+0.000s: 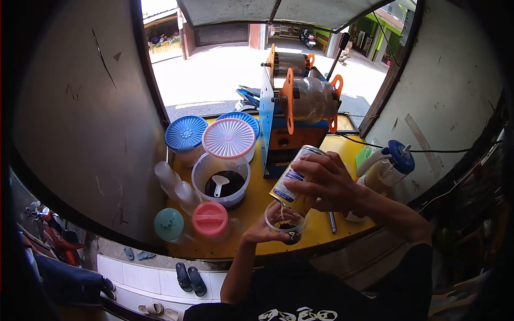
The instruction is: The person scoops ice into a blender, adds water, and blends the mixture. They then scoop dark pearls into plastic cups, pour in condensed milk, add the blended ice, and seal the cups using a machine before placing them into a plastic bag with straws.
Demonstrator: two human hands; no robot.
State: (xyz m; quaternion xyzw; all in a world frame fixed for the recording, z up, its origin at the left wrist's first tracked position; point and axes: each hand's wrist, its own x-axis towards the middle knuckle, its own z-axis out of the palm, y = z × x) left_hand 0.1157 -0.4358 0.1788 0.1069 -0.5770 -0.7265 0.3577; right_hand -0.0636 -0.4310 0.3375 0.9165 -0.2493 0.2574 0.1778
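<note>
My right hand point(334, 179) is wrapped around a can point(288, 186) with a blue, yellow and white label, tipped so its lower end is over a clear plastic cup point(296, 223). A thin pale stream seems to run from the can into the cup. My left hand point(259, 231) grips the cup from its left side. Dark contents show low in the cup. Left of the hands, a clear tub point(246, 195) holds dark stuff with a white scoop point(219, 184) lying in it. A pink lid point(229, 138) leans behind the tub.
A cup-sealing machine point(292, 142) with film rolls stands behind my hands. A blue-lidded pitcher point(386, 163) is at the right. Stacked plastic cups point(167, 179), a red-lidded container point(210, 219) and a green-lidded container point(168, 224) crowd the yellow counter's point(251, 235) left side.
</note>
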